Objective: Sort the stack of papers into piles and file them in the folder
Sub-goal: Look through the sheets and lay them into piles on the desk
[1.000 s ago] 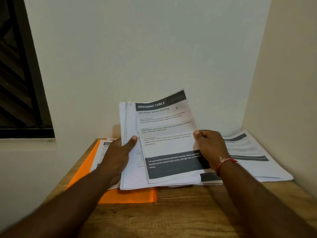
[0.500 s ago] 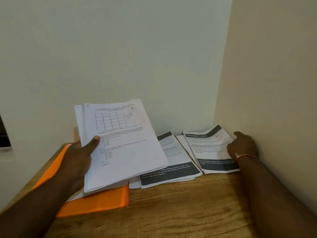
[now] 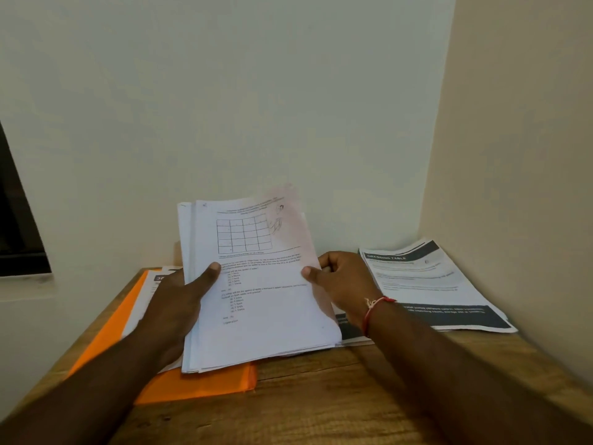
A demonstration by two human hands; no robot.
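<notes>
Far L, I'm seeing a dark window [image 3: 16,220] edging into view. On the L side of the wooden tabletop [image 3: 321,406] an orange folder [image 3: 192,385] is lying flat, w/ a printed sheet [image 3: 150,290] sitting on it, dark header showing. The left hand [image 3: 179,309] is gripping the stack of papers [image 3: 266,319] at its L edge, thumb pressing on top, fingers going underneath. The stack is tilting up, lower edge over the folder, top page showing a grid and lines of text. The right hand [image 3: 345,284] is pinching the stack's R edge, thumb on the top page, fingers curling behind; can't tell if it's one sheet or several. A red thread [image 3: 375,308] is circling that wrist. Below the wrist a dark-banded sheet [image 3: 351,330] is peeking out from under the stack. Further R, by the R wall [image 3: 513,155], a pile of "DRESSING TABLE" sheets [image 3: 426,284] is lying flat on the tabletop, apart from both hands.
</notes>
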